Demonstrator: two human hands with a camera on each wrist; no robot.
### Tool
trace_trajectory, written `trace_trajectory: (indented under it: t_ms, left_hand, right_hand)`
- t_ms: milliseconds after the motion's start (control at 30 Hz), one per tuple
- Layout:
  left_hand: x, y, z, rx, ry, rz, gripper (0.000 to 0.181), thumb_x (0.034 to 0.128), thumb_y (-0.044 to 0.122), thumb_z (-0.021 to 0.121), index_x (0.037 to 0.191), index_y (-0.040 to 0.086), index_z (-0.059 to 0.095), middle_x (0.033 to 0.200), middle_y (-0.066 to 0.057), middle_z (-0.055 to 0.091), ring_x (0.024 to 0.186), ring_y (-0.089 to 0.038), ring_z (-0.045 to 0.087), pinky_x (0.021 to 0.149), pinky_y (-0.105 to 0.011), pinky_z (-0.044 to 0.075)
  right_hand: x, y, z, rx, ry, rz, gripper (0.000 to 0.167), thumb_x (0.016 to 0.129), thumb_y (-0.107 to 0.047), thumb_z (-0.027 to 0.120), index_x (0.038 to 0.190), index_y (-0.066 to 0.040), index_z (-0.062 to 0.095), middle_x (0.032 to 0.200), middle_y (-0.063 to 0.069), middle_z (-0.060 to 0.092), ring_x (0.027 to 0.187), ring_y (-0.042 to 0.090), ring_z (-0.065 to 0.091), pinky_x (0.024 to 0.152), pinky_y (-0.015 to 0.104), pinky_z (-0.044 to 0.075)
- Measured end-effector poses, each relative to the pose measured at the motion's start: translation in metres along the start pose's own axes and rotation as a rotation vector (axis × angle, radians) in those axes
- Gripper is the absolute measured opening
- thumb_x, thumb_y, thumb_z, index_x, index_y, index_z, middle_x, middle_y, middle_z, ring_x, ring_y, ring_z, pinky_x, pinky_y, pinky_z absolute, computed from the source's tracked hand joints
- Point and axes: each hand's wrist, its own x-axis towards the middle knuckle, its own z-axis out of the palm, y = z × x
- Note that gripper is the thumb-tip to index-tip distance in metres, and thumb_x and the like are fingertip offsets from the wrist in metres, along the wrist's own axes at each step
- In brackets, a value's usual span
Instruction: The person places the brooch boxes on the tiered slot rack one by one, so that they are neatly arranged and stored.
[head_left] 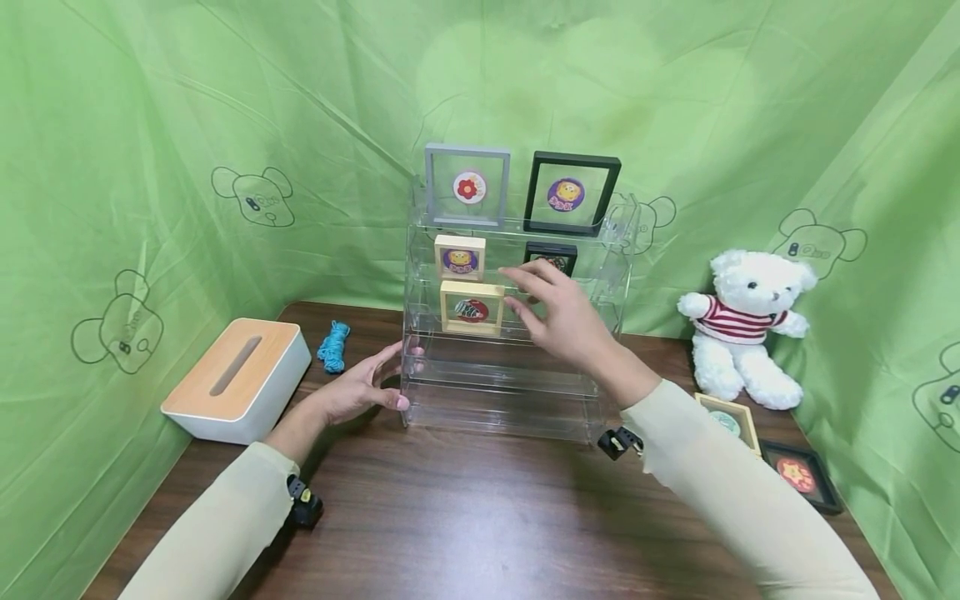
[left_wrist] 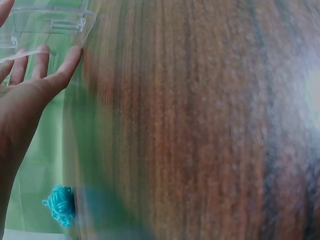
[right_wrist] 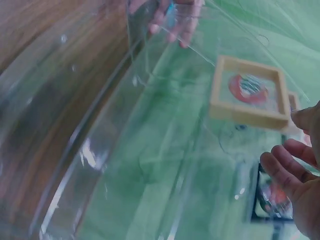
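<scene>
A clear tiered display rack (head_left: 495, 379) stands on the table. My left hand (head_left: 360, 387) holds its lower left side, thumb near the front edge and fingers partly seen through the clear plastic. A light wooden frame (head_left: 472, 332) with a red round picture stands on a middle tier, left of centre. My right hand (head_left: 562, 317) is beside that frame's right edge, thumb and fingers spread, gripping nothing; whether the thumb touches it I cannot tell. Behind it are a small wooden frame (head_left: 460, 258) and a small black frame (right_wrist: 274, 200), partly hidden by the hand in the head view.
A grey frame (head_left: 468, 221) and a black frame (head_left: 562, 227) stand on the top tier. Left are a wood-topped tissue box (head_left: 232, 367) and blue cord (head_left: 333, 346). Right are a white teddy bear (head_left: 750, 325), a wooden frame (head_left: 731, 417) and a black frame (head_left: 802, 475). Green cloth (head_left: 337, 83) surrounds the table.
</scene>
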Motion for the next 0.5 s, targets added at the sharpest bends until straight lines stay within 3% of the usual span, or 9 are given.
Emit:
trace_trajectory:
  t_ms: [267, 500]
  left_hand:
    - [0.001, -0.002, 0.0, 0.018, -0.012, 0.002, 0.108, 0.0937, 0.006, 0.083, 0.179, 0.018, 0.018, 0.185, -0.014, 0.021, 0.17, -0.046, 0.014, 0.132, -0.068, 0.027]
    - [-0.001, -0.002, 0.0, 0.019, -0.025, 0.014, 0.109, 0.0939, 0.006, 0.083, 0.179, 0.017, 0.016, 0.184, -0.017, 0.022, 0.17, -0.047, 0.014, 0.132, -0.07, 0.027]
  right_hand:
    - [-0.029, 0.011, -0.057, -0.081, 0.124, -0.097, 0.047, 0.094, 0.002, 0.082, 0.14, -0.004, 0.074, 0.119, 0.016, 0.077, 0.087, 0.029, 0.077, 0.072, 0.033, 0.066]
    - [-0.086, 0.036, -0.102, -0.169, 0.163, -0.064, 0.045, 0.091, 0.004, 0.08, 0.135, -0.001, 0.077, 0.112, 0.015, 0.079, 0.083, 0.023, 0.076, 0.076, 0.006, 0.057]
